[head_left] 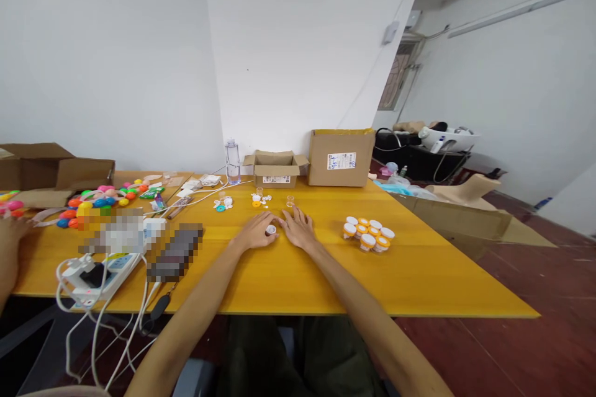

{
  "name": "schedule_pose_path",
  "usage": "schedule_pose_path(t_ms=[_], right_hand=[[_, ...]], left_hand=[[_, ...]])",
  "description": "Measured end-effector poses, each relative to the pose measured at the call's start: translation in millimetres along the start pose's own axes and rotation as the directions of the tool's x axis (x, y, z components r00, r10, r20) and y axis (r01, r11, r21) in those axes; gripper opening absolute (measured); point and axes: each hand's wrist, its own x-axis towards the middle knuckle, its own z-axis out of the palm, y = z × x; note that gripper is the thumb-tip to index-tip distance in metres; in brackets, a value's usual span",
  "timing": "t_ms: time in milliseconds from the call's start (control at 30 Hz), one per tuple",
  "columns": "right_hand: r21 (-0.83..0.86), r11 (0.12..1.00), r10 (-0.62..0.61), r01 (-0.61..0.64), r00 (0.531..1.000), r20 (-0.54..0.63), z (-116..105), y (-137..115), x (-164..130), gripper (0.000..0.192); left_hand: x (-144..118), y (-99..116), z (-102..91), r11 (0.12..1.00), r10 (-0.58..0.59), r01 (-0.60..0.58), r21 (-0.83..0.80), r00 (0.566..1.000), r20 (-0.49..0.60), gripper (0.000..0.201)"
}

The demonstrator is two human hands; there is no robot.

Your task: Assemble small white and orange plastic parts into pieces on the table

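Both my hands rest on the yellow table [298, 285], close together near its middle. My left hand [257, 231] curls around a small white cap [270, 229], fingers touching it. My right hand [298, 227] lies flat beside it, fingers spread, with its fingertips against the same cap. A small clear vial [290, 201] stands just beyond my right hand. More small white and yellow parts [259, 199] lie further back.
A cluster of several orange jars with white lids [369, 233] stands to the right. Two cardboard boxes [276, 169] [341, 157] and a water bottle [232, 161] line the far edge. Colourful balls [95, 201], a power strip with cables [100, 273] and another person's hand [12, 229] occupy the left.
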Motion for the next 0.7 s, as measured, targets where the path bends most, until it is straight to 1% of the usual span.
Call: schedule_pose_path(t_ms=[67, 133, 200, 233, 333, 400, 433, 500, 567, 633, 700], right_hand=[[0.009, 1.0, 0.008, -0.008, 1.0, -0.013, 3.5, 2.3, 5.4, 0.052], [0.034, 0.999, 0.0, 0.001, 0.999, -0.051, 8.5, 5.9, 10.0, 0.052], [0.071, 0.996, -0.04, 0.051, 0.989, -0.143, 12.9, 9.9, 11.9, 0.049], [0.087, 0.993, -0.066, 0.085, 0.977, -0.203, 14.4, 11.7, 11.4, 0.047], [0.119, 0.969, -0.158, 0.217, 0.913, -0.375, 14.5, 13.5, 3.6, 0.037], [0.127, 0.933, -0.247, 0.336, 0.857, -0.452, 12.1, 10.8, -5.1, 0.03], [0.128, 0.909, -0.297, 0.398, 0.83, -0.472, 10.8, 8.4, -9.7, 0.027], [0.12, 0.86, -0.389, 0.495, 0.79, -0.473, 8.7, 2.5, -17.9, 0.025], [0.107, 0.833, -0.449, 0.543, 0.775, -0.444, 7.9, -3.1, -23.5, 0.022], [0.104, 0.827, -0.468, 0.552, 0.779, -0.418, 7.9, -6.7, -25.9, 0.02], [0.116, 0.833, -0.459, 0.541, 0.793, -0.402, 8.1, -7.9, -25.9, 0.02]], left_hand=[[-1.4, -1.7, -3.5, 1.0, -0.021, 0.021, -0.004, 1.0, 0.007, 0.027], [-3.1, -4.1, -6.3, 0.999, -0.031, 0.031, -0.014, 0.999, 0.016, 0.024], [-4.5, -6.4, -7.9, 0.999, -0.033, 0.033, -0.024, 0.999, 0.012, 0.019], [-4.9, -7.2, -8.2, 0.999, -0.033, 0.033, -0.026, 0.999, 0.008, 0.016], [-4.5, -8.0, -6.8, 0.999, -0.038, 0.038, -0.032, 0.999, -0.003, 0.013], [-3.5, -7.4, -4.7, 0.998, -0.038, 0.037, -0.042, 0.999, -0.007, 0.013], [-2.9, -6.9, -3.6, 0.998, -0.038, 0.037, -0.044, 0.999, -0.011, 0.012], [-2.1, -6.1, -1.9, 0.999, -0.042, 0.041, -0.036, 0.999, -0.014, 0.01], [-1.6, -5.6, -1.0, 0.999, -0.048, 0.047, -0.016, 0.999, -0.007, 0.009], [-1.4, -5.4, -1.0, 0.999, -0.051, 0.051, 0.0, 0.999, 0.004, 0.008], [-1.3, -5.4, -1.5, 0.999, -0.049, 0.049, 0.007, 0.999, 0.005, 0.007]])
